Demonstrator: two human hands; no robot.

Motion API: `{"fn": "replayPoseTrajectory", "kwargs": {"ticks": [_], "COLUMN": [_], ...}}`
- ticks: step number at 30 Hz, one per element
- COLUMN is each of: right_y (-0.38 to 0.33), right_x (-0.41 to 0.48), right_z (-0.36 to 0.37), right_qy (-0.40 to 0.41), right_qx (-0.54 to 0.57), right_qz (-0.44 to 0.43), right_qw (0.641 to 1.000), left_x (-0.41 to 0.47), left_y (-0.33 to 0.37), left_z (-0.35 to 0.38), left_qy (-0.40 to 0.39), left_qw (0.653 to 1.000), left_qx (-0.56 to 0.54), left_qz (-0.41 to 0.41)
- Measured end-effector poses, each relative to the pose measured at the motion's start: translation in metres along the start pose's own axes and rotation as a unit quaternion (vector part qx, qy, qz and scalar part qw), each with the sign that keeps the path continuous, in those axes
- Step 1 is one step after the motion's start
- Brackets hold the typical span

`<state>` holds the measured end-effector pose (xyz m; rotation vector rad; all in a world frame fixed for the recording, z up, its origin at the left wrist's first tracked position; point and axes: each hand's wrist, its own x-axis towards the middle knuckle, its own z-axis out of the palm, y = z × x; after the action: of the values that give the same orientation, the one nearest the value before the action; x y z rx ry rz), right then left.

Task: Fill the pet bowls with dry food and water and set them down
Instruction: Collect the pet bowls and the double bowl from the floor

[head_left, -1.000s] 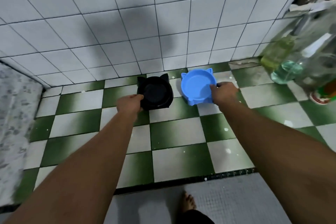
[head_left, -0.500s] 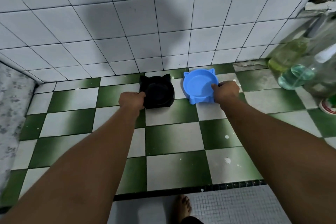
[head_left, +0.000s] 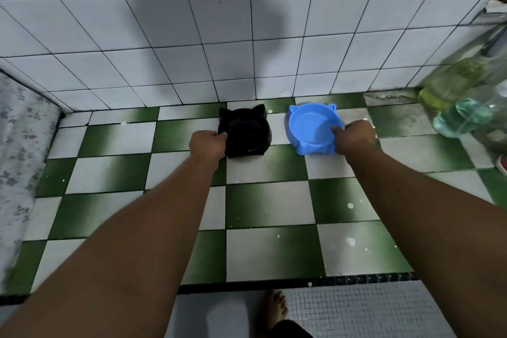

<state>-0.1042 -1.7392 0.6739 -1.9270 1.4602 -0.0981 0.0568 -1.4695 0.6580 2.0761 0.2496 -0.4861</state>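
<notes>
Two cat-eared pet bowls stand side by side on the green and white checkered floor, close to the tiled wall. My left hand (head_left: 207, 143) grips the left rim of the black bowl (head_left: 247, 130). My right hand (head_left: 355, 136) grips the right rim of the blue bowl (head_left: 311, 126), thumb over its edge. The blue bowl's inside looks bare; the black bowl's inside is too dark to read.
Blurred clear bottles (head_left: 466, 101) with greenish liquid stand at the right. A patterned grey cloth surface (head_left: 19, 162) borders the left. A white tiled wall (head_left: 192, 35) rises behind the bowls. My bare foot (head_left: 273, 310) is on the grey mosaic floor below a dark step edge.
Both hands stay on the bowls' rims. The bowls have hardly shifted on the floor; the camera has tilted slightly, so the scene sits a little lower and further away.
</notes>
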Motion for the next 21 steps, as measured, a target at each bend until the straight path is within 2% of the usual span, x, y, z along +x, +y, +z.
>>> {"fn": "replayPoseTrajectory", "kwargs": {"ticks": [5, 10, 14, 21], "right_y": [-0.004, -0.020, -0.039, -0.059], "right_x": [-0.024, -0.066, -0.101, -0.177], "right_z": [-0.006, 0.007, 0.018, 0.040], "right_qy": [0.028, 0.059, 0.024, -0.045], "right_qx": [0.024, 0.031, 0.043, 0.011], "right_qz": [-0.022, -0.116, -0.195, -0.307], "right_qw": [0.999, 0.991, 0.980, 0.951], "left_x": [-0.007, -0.038, -0.060, -0.095], "left_y": [0.000, 0.014, 0.024, 0.009], "left_z": [-0.005, -0.025, -0.047, -0.104], "left_qy": [0.003, 0.030, 0.009, 0.031], "left_qw": [1.000, 0.991, 0.983, 0.976], "left_qx": [0.013, 0.094, 0.114, 0.118], "left_qz": [0.019, 0.086, 0.145, 0.182]}}
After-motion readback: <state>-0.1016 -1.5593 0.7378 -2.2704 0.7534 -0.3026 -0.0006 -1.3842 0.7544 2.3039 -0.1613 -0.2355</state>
